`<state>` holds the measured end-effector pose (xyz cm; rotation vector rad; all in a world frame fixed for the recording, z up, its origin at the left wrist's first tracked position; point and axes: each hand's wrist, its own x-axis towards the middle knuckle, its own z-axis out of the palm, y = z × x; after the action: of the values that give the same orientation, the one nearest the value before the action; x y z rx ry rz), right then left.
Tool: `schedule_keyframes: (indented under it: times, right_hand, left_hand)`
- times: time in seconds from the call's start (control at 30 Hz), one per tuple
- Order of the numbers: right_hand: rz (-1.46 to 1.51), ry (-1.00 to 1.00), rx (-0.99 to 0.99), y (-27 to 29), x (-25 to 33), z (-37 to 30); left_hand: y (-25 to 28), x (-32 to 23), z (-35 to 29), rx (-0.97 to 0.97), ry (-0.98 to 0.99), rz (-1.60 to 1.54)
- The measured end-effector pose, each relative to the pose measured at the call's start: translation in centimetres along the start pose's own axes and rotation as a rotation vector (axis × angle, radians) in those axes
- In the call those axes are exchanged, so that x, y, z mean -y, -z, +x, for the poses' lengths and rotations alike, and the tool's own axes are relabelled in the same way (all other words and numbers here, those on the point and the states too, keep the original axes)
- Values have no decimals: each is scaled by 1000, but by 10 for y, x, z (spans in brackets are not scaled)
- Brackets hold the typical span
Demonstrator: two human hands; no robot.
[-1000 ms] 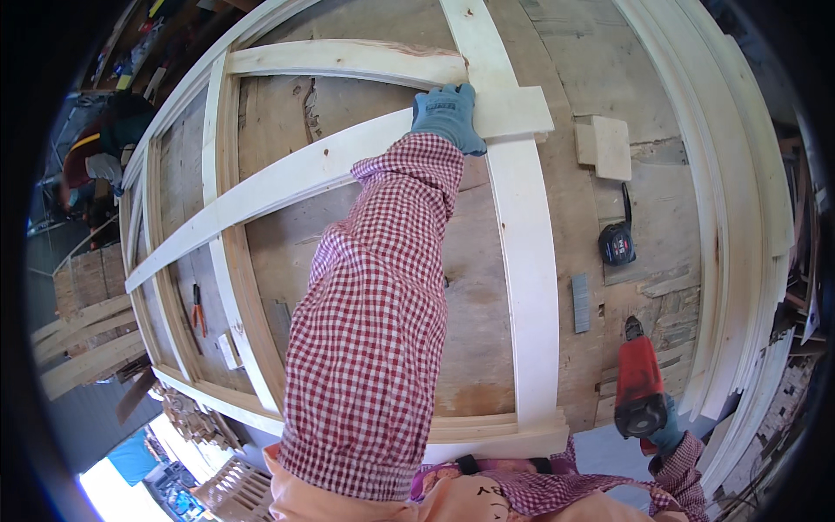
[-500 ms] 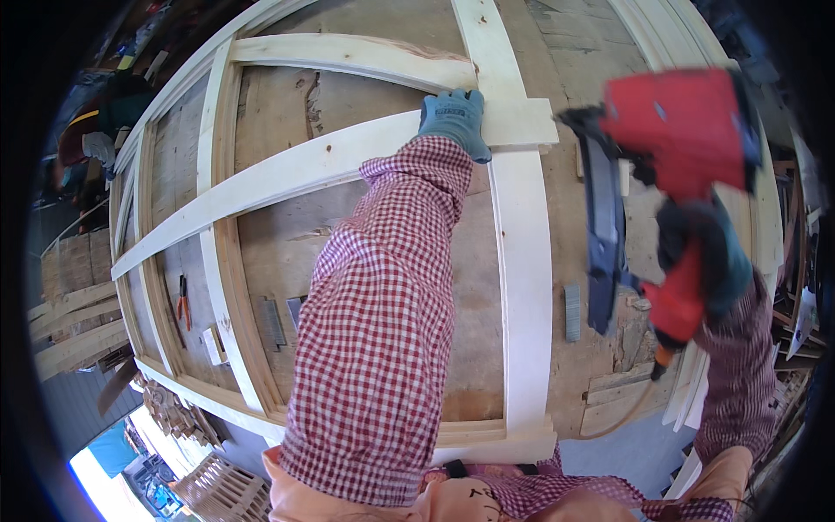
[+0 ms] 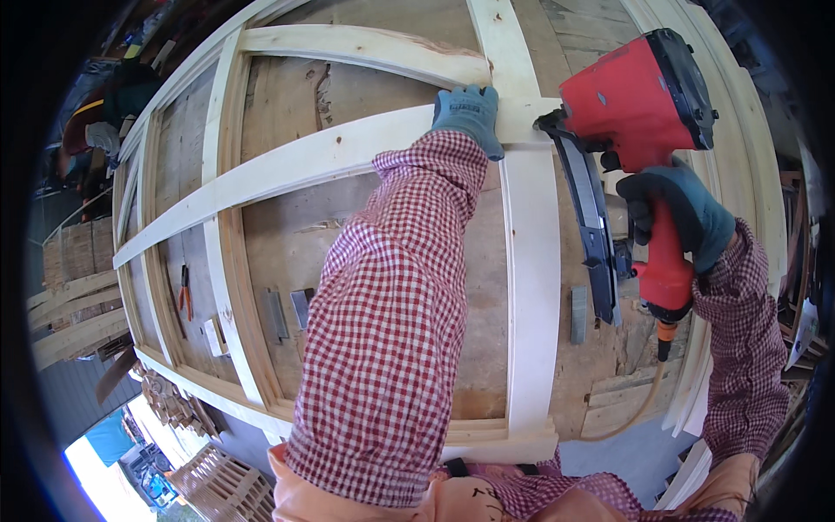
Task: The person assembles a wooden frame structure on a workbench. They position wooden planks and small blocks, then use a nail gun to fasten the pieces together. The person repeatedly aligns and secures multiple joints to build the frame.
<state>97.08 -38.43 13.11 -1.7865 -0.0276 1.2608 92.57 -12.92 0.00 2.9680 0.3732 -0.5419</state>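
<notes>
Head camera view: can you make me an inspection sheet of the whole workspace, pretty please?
Surface: worn brown wooden board, stained and cracked in places.
Job's things: pale wooden slatted frame on the board; red-and-black fastening gun, its nose by a slat's end, contact unclear.
Clutter: slim orange-handled pliers; flat grey metal strip, right of the frame.
Hands: left hand, blue-gloved, lies over a slat; right hand, blue-and-black-gloved, grips the gun's handle.
Cables: thin tan hose, below the gun's orange fitting.
Surroundings: pale slatted wooden rack, lower left; stacked long pale planks, left.
</notes>
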Motion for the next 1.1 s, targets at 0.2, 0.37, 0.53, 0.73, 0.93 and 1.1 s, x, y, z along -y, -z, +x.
schedule_keyframes:
  times: [0.2, 0.37, 0.53, 0.73, 0.93, 1.1]
  right_hand:
    - [41, 101, -43, -14, 3, -1]
    - [17, 112, 91, -14, 4, 15]
    - [32, -2, 44, -16, 5, 4]
    - [24, 43, 51, -16, -9, -6]
    - [-148, 123, 45, -28, -80, -83]
    - [247, -146, 45, -16, -199, -186]
  left_hand:
    - [-1, 1, 1, -18, -1, -3]
    - [-2, 2, -2, -29, 1, -7]
    - [-1, 0, 0, -14, -21, -10]
    - [-2, -1, 1, -31, -21, -5]
    - [-1, 2, -1, -3, -3, -21]
    - [5, -1, -6, -10, 19, -15]
